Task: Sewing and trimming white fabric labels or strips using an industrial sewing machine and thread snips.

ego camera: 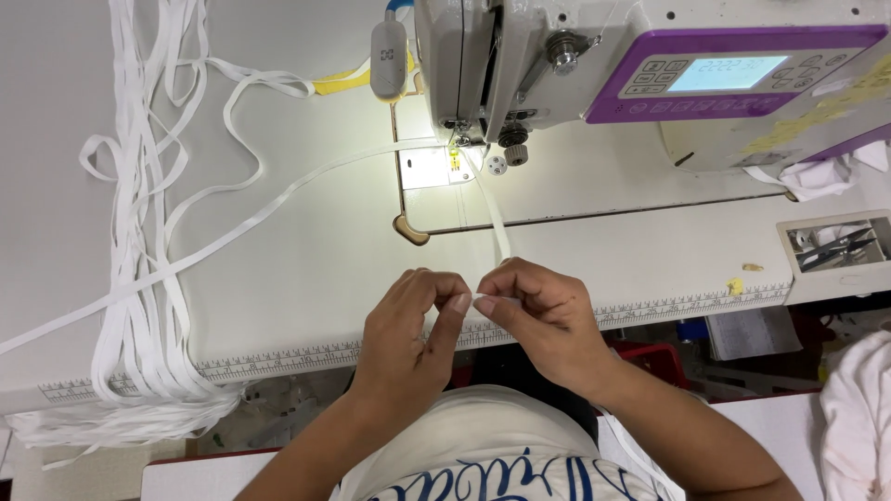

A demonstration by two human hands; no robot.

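**Head view: two hands pinch the end of a white strap at the sewing table**

Head camera looks down on a white sewing table [306, 278] with a ruler strip [278, 360] printed along its near edge. Both hands meet just above that edge, in front of the person's body. The left hand [413, 325] has its fingers curled in, thumb and forefinger tips pressed together against the end of a narrow white strap [498, 223]. The right hand [543, 315] pinches the same strap end from the other side, fingers closed tight on it, so the two hands touch at the fingertips. How much of the strap lies inside either pinch is hidden.

From the hands the strap runs up and away across the table to the needle area [455, 153] of the sewing machine [520, 56], where a small lamp lights the metal plate [427, 169]. From there it goes on leftward in a long curve over the table top.

At the left a thick bundle of white straps [144, 278] lies lengthwise and hangs over the near edge. The machine carries a purple control panel [733, 74] with a lit screen. Far right, a recessed tray [789, 250] holds small scissors [840, 246], and a white cloth [817, 176] lies beside the machine.
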